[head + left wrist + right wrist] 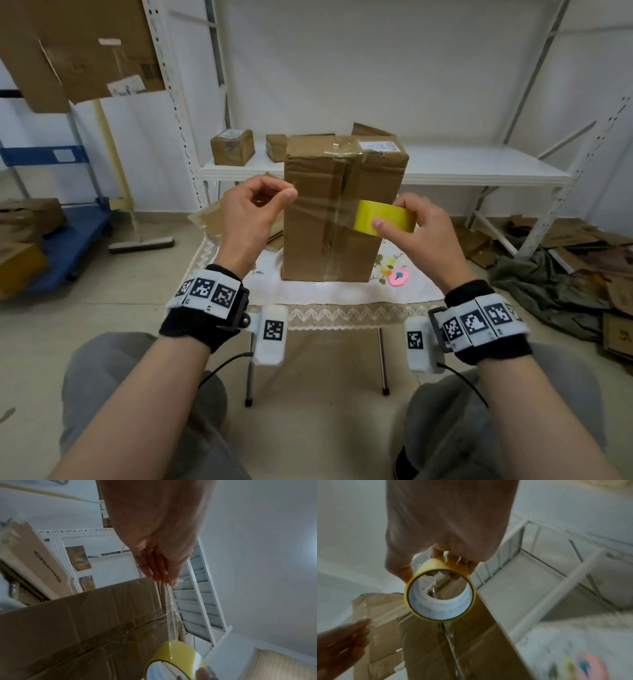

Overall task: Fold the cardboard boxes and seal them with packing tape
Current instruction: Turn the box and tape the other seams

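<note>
I view the shelving unit (376,168) behind the worktop (329,294); it carries a small closed box (233,147), contents not visible. On the worktop stands the tall cardboard box (339,212), upright, flaps shut, contents hidden; old tape runs along its front seam. My left hand (253,212) pinches the free end of the clear tape strip (322,209) between thumb and fingertip, other fingers curled; my right hand (411,226) grips the yellow tape roll (383,219) with thumb on its outer face. The strip spans the box front, apparently not yet pressed down. A pink object (399,275) lies on the worktop beside the box.

Risks, as I judge them: slack tension lets the strip fold onto itself; an off-level approach creases it across the seam; pressing hard may tip the tall box.
</note>
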`<state>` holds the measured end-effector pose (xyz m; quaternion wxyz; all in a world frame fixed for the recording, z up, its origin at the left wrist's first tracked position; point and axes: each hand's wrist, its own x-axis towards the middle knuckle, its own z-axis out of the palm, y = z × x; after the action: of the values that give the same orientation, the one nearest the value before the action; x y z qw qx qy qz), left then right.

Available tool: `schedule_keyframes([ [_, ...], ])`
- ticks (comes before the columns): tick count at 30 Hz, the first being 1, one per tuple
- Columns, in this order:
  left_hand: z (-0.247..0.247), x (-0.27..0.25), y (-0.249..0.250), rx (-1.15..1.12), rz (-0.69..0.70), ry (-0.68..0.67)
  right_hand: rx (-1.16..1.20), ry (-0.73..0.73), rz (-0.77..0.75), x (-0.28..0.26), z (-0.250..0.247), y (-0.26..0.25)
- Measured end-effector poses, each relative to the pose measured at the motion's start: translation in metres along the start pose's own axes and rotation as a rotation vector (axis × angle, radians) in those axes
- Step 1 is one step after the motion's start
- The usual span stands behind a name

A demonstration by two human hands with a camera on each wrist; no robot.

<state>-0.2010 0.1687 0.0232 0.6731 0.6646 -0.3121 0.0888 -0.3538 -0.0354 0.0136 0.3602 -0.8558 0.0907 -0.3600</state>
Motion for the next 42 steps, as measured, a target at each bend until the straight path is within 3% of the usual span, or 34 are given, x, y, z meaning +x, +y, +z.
schedule_keyframes([
  [5, 0.006, 0.014, 0.005, -0.004, 0.069, 0.135, -0.146, 0.128, -0.057, 0.016, -0.012, -0.02],
  [8, 0.007, 0.017, 0.005, 0.0, 0.094, 0.122, -0.221, 0.23, -0.033, 0.022, -0.018, -0.023],
  [14, 0.008, 0.036, 0.009, -0.008, 0.08, 0.118, -0.227, 0.102, -0.03, 0.031, -0.034, -0.035],
  [20, 0.012, 0.045, 0.012, 0.019, 0.092, 0.093, -0.208, 0.071, -0.041, 0.039, -0.047, -0.036],
  [29, 0.023, 0.049, 0.007, 0.123, 0.151, 0.072, -0.464, 0.367, -0.073, 0.055, -0.042, -0.028],
  [34, 0.024, 0.053, -0.001, 0.21, 0.196, 0.086, -0.631, 0.369, -0.058, 0.063, -0.031, -0.026],
  [42, 0.028, 0.061, -0.005, 0.321, 0.274, 0.122, -0.69, 0.41, -0.056, 0.068, -0.024, -0.032],
])
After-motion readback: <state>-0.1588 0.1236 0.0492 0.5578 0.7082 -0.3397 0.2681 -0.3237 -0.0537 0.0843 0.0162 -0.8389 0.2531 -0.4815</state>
